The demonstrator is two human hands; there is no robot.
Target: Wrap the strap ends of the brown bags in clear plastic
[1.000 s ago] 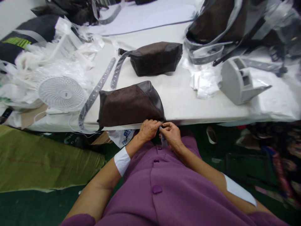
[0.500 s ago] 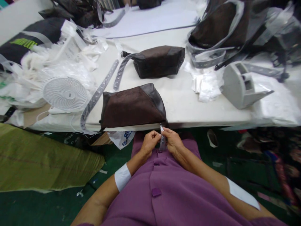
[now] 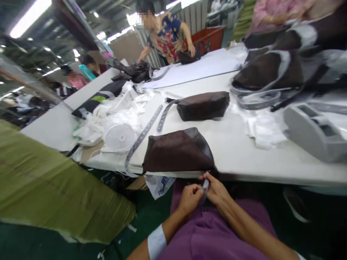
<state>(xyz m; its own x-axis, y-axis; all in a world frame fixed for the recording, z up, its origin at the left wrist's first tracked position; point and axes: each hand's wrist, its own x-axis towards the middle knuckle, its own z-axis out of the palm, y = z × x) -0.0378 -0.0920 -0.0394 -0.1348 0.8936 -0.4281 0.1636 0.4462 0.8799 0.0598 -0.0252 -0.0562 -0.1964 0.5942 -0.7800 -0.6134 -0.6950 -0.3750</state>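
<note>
A dark brown handbag [image 3: 179, 153] with black leather corners lies on its side at the table's front edge. From its right end a short strap [image 3: 205, 185], seemingly wrapped in clear plastic, hangs over the edge toward my lap. My right hand [image 3: 218, 191] pinches this strap close to the bag. Just below and to the left, my left hand [image 3: 191, 198] is closed with its fingertips on the same strap. The bag's other strap end [image 3: 141, 141], grey with plastic over it, curves along the table at left. Fine detail between my fingers is blurred.
A second brown bag [image 3: 203, 105] lies farther back. At left are a white fan [image 3: 120, 138] and crumpled white wrapping [image 3: 100, 126]. A grey tape dispenser [image 3: 314, 131] and more bags [image 3: 268, 68] are at right. A co-worker [image 3: 165, 34] stands across the table.
My head view has tilted up and turned left, bringing the co-workers and ceiling lights into sight. Both hands stay on the strap by the bag's right end.
</note>
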